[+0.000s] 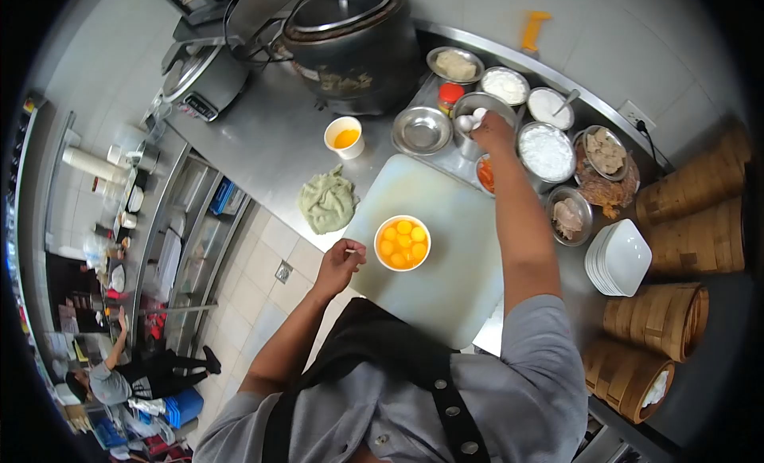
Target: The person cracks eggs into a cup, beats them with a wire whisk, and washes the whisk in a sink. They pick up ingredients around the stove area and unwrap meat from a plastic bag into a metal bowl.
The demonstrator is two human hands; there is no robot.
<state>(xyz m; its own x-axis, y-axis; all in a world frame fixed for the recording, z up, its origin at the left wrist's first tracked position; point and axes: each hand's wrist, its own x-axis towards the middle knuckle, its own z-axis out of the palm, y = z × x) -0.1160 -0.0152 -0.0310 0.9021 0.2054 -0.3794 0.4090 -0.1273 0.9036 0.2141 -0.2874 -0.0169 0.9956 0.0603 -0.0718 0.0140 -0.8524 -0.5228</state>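
1. Right hand [493,134] is resting at eggs [464,123] in the far pot [468,148]; cannot tell if pinching; gentle gripping should be sparing shells.
2. Left hand [341,259] is hovering curled, hold unclear, left of the yolk cup [402,244].

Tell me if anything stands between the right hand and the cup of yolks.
Only the near rim of the metal pot, it seems: the right hand is at the eggs there. Beyond it, nothing visible stands on the cutting board along the line to the yolks; the orange food sits off to one side.
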